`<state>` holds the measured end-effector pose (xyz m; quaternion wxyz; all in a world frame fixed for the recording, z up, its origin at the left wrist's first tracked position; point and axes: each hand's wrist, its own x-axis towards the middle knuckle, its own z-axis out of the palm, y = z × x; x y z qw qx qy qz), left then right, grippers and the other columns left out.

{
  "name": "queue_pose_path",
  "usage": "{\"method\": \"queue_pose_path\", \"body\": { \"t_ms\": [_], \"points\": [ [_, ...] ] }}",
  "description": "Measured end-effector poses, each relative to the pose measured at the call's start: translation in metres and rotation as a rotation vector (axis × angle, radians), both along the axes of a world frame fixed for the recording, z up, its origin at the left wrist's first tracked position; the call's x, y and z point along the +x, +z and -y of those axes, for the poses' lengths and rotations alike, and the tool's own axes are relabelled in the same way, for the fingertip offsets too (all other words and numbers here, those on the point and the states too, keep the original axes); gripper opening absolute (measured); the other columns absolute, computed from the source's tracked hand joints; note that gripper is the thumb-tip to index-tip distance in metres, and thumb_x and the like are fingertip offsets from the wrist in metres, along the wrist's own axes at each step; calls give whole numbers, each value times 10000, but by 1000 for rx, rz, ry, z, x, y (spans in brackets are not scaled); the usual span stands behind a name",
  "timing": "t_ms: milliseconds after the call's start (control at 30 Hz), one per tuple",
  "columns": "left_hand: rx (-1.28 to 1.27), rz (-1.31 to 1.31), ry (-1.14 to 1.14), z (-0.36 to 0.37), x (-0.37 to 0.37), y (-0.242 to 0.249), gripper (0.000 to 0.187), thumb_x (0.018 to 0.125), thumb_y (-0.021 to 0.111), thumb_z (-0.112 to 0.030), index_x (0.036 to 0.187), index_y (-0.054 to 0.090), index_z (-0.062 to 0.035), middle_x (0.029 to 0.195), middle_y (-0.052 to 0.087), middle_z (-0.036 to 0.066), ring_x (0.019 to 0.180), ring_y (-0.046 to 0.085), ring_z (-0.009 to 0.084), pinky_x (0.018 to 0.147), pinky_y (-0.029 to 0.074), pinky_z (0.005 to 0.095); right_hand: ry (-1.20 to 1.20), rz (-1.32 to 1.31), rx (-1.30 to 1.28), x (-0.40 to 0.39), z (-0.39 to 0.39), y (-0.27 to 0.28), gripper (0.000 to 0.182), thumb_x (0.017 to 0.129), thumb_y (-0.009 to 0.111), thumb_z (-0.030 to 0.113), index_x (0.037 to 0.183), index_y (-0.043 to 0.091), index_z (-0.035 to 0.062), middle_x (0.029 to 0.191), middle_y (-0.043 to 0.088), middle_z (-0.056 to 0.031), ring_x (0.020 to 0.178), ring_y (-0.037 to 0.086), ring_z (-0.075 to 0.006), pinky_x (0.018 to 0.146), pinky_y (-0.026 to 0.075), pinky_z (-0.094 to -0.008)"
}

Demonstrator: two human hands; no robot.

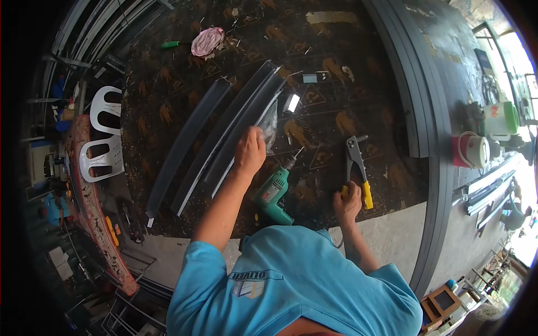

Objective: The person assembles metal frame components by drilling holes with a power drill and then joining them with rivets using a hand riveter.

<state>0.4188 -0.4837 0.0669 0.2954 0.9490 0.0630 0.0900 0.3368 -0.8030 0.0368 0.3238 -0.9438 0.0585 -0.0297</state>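
Observation:
My left hand (250, 151) is closed above the dark metal profiles (230, 126), next to a clear plastic bag (270, 129). What its fingers hold, if anything, is hidden. My right hand (348, 203) grips one yellow handle of a hand riveter (354, 159), whose handles are spread and whose nose points away from me. Between my hands a green power drill (274, 196) lies on its side, with a bit in its chuck. Past the bag sits a small shiny metal piece (292, 103).
A dark worktable (314, 50) carries a pink cloth-like bundle (207, 42), a green-handled tool (170, 44) and a small flat piece (310, 78). Long grey metal bars (406, 73) run along the right side. White plastic chairs (106, 109) stand left; drink jugs (472, 150) are far right.

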Motion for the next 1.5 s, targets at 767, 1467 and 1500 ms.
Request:
{"method": "queue_pose_path", "body": {
  "t_ms": [767,1467,1500],
  "points": [
    [198,-70,222,-8,-52,48,263,681,820,-161,865,715,-6,994,626,156,960,616,308,813,497,383,30,-98,59,-8,11,-3,479,737,640,195,1180,522,53,1068,584,-183,990,588,-385,845,476,-458],
    [199,-221,88,-33,-39,-2,152,791,718,-188,900,718,-82,1114,622,109,1009,611,319,846,504,430,4,-82,61,-10,12,-6,481,725,645,199,1171,537,57,1066,596,-183,963,611,-378,823,495,-451],
    [165,-203,129,-38,-40,7,144,799,696,-137,918,711,-57,1085,648,122,957,635,318,828,513,428,-3,-37,51,-9,12,-7,476,717,638,202,1158,547,48,1038,601,-183,925,618,-372,798,501,-446]
  ]
}}
